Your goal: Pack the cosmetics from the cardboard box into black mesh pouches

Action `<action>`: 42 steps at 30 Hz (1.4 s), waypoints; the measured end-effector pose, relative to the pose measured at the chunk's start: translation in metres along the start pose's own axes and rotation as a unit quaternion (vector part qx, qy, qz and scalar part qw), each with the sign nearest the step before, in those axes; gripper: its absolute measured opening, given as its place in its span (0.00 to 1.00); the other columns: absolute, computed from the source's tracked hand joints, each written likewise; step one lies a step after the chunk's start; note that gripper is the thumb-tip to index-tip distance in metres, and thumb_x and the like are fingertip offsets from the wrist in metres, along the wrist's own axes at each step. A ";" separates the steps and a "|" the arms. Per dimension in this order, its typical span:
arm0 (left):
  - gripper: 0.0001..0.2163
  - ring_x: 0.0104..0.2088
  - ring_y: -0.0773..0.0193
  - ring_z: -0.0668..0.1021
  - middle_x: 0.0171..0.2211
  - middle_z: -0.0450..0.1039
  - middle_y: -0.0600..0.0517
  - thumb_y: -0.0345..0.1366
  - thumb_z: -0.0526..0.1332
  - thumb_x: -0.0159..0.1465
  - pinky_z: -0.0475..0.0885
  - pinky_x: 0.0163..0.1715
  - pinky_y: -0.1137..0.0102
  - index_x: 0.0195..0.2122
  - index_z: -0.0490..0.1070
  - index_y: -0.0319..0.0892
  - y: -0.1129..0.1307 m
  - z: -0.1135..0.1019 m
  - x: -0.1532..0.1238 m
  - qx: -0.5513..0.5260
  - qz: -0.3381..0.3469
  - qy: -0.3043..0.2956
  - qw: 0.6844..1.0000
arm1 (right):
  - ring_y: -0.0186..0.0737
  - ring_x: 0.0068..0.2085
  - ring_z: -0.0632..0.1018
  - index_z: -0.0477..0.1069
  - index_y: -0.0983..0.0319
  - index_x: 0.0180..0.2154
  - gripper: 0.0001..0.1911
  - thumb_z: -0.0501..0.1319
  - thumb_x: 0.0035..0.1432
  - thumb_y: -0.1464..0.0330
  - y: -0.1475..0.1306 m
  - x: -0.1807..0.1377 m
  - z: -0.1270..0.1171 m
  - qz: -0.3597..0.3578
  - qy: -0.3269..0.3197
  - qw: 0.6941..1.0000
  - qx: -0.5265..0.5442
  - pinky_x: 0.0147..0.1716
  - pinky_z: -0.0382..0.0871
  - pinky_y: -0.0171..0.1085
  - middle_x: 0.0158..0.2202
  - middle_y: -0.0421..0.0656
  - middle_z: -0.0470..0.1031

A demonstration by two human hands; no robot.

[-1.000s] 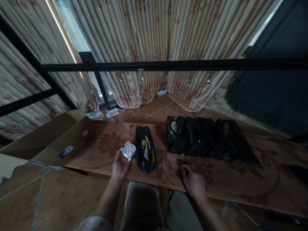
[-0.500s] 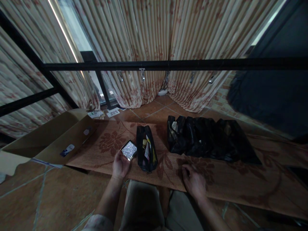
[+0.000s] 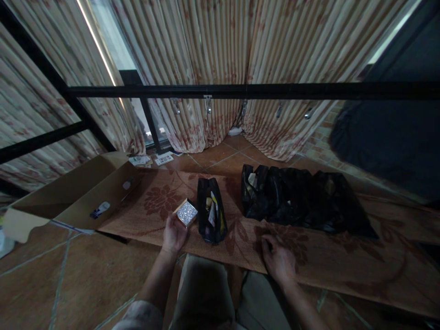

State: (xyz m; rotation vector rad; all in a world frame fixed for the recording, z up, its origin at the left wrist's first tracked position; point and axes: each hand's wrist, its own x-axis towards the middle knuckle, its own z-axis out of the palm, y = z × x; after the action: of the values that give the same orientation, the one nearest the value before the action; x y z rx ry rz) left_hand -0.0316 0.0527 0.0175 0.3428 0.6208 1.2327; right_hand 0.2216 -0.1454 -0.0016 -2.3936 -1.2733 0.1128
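My left hand (image 3: 174,234) grips a small square case (image 3: 186,214) with a glittery silver face and a shiny, gold-looking edge. The fingers are partly hidden beneath it. Just right of the case, an open black bag (image 3: 202,229) stands upright, with a yellowish item and some packets inside. My right hand (image 3: 280,260) rests on the patterned cloth (image 3: 240,247), its fingers curled in with nothing visible in them. Beyond it stand several black bags (image 3: 292,197) in a row, a pale item showing in the leftmost one.
An open cardboard box (image 3: 79,208) sits at the left end of the cloth-covered surface. Papers (image 3: 164,158) lie on the tiled floor behind. A black metal bar (image 3: 227,91) crosses in front of the striped curtains (image 3: 213,46). A dark draped shape (image 3: 388,133) stands at right.
The glittery case has tilted slightly in my left hand, and its edge now catches the light. My right hand keeps its place on the cloth. The whole view has shifted a little.
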 end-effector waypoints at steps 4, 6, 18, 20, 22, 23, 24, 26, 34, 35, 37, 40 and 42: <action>0.12 0.44 0.58 0.77 0.38 0.77 0.47 0.33 0.53 0.59 0.69 0.49 0.62 0.40 0.72 0.37 -0.002 0.001 -0.001 0.029 0.001 -0.005 1.000 | 0.31 0.29 0.73 0.72 0.56 0.41 0.14 0.49 0.61 0.64 0.000 0.000 0.000 0.004 0.004 1.000 -0.004 0.29 0.58 0.31 0.40 0.40 0.73; 0.13 0.44 0.57 0.77 0.38 0.77 0.46 0.32 0.53 0.59 0.70 0.49 0.60 0.41 0.72 0.36 -0.002 0.001 -0.002 0.038 0.005 -0.005 0.999 | 0.31 0.30 0.73 0.72 0.56 0.42 0.14 0.50 0.61 0.64 0.001 0.000 0.001 0.004 0.004 1.000 -0.006 0.29 0.58 0.31 0.41 0.40 0.73; 0.13 0.45 0.56 0.77 0.38 0.77 0.45 0.31 0.53 0.58 0.69 0.50 0.60 0.41 0.72 0.36 -0.005 -0.003 0.002 0.034 0.014 -0.006 0.999 | 0.33 0.34 0.74 0.71 0.55 0.42 0.14 0.48 0.62 0.63 0.002 0.000 0.002 0.003 -0.003 1.000 -0.011 0.31 0.60 0.32 0.45 0.40 0.72; 0.11 0.44 0.57 0.77 0.37 0.78 0.46 0.31 0.53 0.58 0.69 0.50 0.61 0.39 0.72 0.37 -0.005 -0.004 0.002 0.030 0.017 -0.008 0.999 | 0.34 0.36 0.75 0.71 0.55 0.42 0.15 0.48 0.62 0.62 0.002 -0.001 0.002 0.005 -0.004 1.000 -0.012 0.31 0.60 0.32 0.45 0.40 0.72; 0.10 0.42 0.58 0.78 0.36 0.78 0.47 0.31 0.53 0.58 0.69 0.49 0.63 0.37 0.73 0.38 -0.004 -0.004 0.002 0.026 0.018 -0.007 0.999 | 0.35 0.36 0.75 0.71 0.54 0.43 0.14 0.49 0.62 0.62 0.003 -0.001 0.002 0.009 -0.006 1.000 -0.013 0.32 0.60 0.33 0.46 0.40 0.72; 0.10 0.41 0.59 0.78 0.36 0.78 0.47 0.31 0.53 0.58 0.69 0.49 0.63 0.37 0.73 0.38 -0.004 -0.004 0.002 0.023 0.016 -0.004 1.000 | 0.35 0.36 0.75 0.71 0.54 0.43 0.14 0.49 0.62 0.62 0.003 -0.001 0.002 0.012 -0.009 1.000 -0.013 0.31 0.60 0.33 0.45 0.40 0.72; 0.10 0.40 0.59 0.79 0.36 0.78 0.47 0.31 0.53 0.58 0.70 0.48 0.63 0.37 0.73 0.38 -0.004 -0.004 0.002 0.020 0.014 0.000 1.000 | 0.35 0.35 0.75 0.71 0.54 0.43 0.14 0.48 0.62 0.62 0.003 -0.001 0.002 0.014 -0.012 1.000 -0.013 0.31 0.60 0.33 0.45 0.39 0.72; 0.09 0.39 0.60 0.79 0.35 0.78 0.48 0.32 0.54 0.59 0.70 0.47 0.64 0.36 0.73 0.38 -0.003 -0.004 0.002 0.012 0.008 0.009 1.000 | 0.33 0.33 0.75 0.71 0.54 0.43 0.14 0.48 0.62 0.62 0.003 -0.001 0.002 0.015 -0.017 1.000 -0.014 0.30 0.60 0.32 0.44 0.39 0.73; 0.09 0.34 0.65 0.79 0.29 0.78 0.50 0.34 0.55 0.63 0.72 0.41 0.72 0.33 0.73 0.39 0.000 0.006 -0.004 -0.006 -0.016 0.044 0.999 | 0.32 0.34 0.74 0.71 0.55 0.42 0.15 0.48 0.62 0.63 0.003 0.000 0.002 0.001 -0.003 1.000 -0.015 0.30 0.59 0.31 0.43 0.40 0.72; 0.09 0.35 0.64 0.79 0.30 0.78 0.50 0.34 0.54 0.63 0.72 0.42 0.71 0.34 0.73 0.38 0.000 0.007 -0.005 -0.003 -0.015 0.042 0.999 | 0.33 0.34 0.74 0.71 0.55 0.42 0.15 0.49 0.62 0.63 0.003 0.000 0.002 0.003 -0.003 1.000 -0.015 0.30 0.60 0.31 0.43 0.40 0.72; 0.10 0.37 0.62 0.79 0.33 0.78 0.48 0.34 0.53 0.64 0.72 0.44 0.69 0.37 0.73 0.37 -0.001 0.007 -0.005 0.007 -0.007 0.026 1.000 | 0.33 0.35 0.74 0.71 0.55 0.42 0.14 0.49 0.62 0.62 0.003 0.000 0.002 0.006 -0.004 1.000 -0.012 0.31 0.60 0.31 0.44 0.40 0.71; 0.10 0.38 0.60 0.79 0.37 0.78 0.45 0.33 0.54 0.63 0.71 0.47 0.64 0.39 0.72 0.35 -0.003 0.003 -0.004 0.023 0.004 -0.002 1.000 | 0.33 0.36 0.74 0.71 0.55 0.42 0.14 0.49 0.62 0.63 0.003 0.000 0.002 0.006 -0.010 1.000 -0.009 0.31 0.60 0.31 0.44 0.40 0.72; 0.10 0.39 0.59 0.79 0.38 0.78 0.44 0.34 0.54 0.63 0.71 0.47 0.62 0.40 0.72 0.35 -0.004 0.000 -0.003 0.030 0.006 -0.010 0.999 | 0.34 0.35 0.74 0.71 0.55 0.42 0.14 0.48 0.62 0.63 0.003 0.000 0.002 0.007 -0.014 1.000 -0.011 0.30 0.59 0.31 0.43 0.40 0.72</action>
State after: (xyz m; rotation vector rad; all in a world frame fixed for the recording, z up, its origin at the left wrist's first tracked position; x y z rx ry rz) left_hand -0.0294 0.0487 0.0160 0.4093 0.6411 1.2223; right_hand 0.2234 -0.1465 -0.0045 -2.4278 -1.2756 0.1375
